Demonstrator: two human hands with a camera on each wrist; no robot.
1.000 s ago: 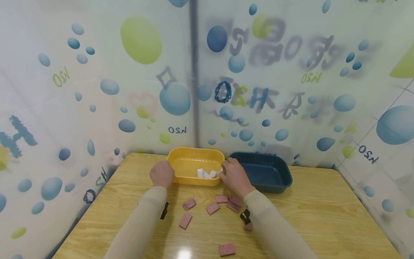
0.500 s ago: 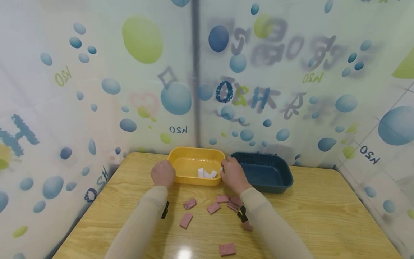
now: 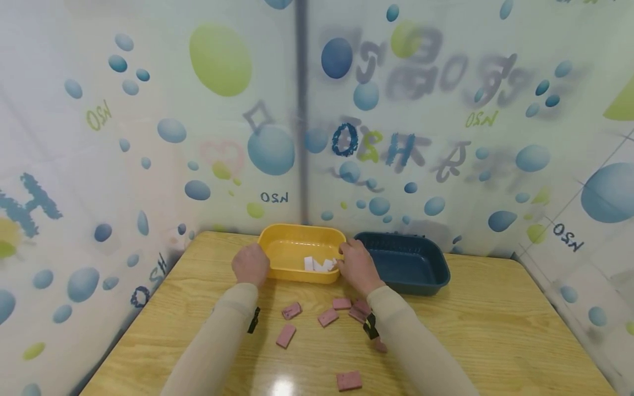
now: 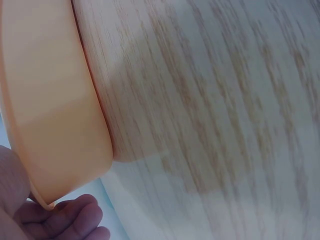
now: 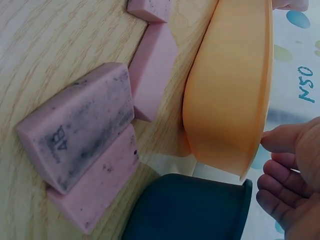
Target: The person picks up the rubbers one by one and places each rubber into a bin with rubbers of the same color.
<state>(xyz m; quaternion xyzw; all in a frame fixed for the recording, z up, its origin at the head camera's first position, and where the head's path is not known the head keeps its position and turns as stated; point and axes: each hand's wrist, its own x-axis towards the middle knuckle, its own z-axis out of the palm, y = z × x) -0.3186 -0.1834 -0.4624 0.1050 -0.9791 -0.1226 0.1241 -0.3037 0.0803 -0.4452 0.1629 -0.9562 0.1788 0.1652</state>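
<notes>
The yellow bin [image 3: 302,274] stands against the back wall with several small white blocks [image 3: 319,265] inside. My left hand [image 3: 251,265] grips its left end; in the left wrist view, curled fingers [image 4: 75,217] and thumb lie on either side of the rim. My right hand [image 3: 359,267] is at the bin's right end, with a white block right by its fingertips. In the right wrist view the thumb tip meets the yellow rim and the other fingers [image 5: 277,192] curl beside it. The rim hides what lies beyond the thumb, so I cannot tell whether it pinches something.
A dark blue bin [image 3: 408,267] stands just right of the yellow one. Several pink erasers [image 3: 285,335] lie scattered on the wooden table [image 3: 490,330] in front of the bins, two of them stacked near my right wrist. A wall with printed bubbles [image 3: 223,137] backs the table.
A white block that was at my right fingertips now shows lower, inside the yellow bin beside the other white ones. My left hand keeps its grip; the view has shifted slightly.
</notes>
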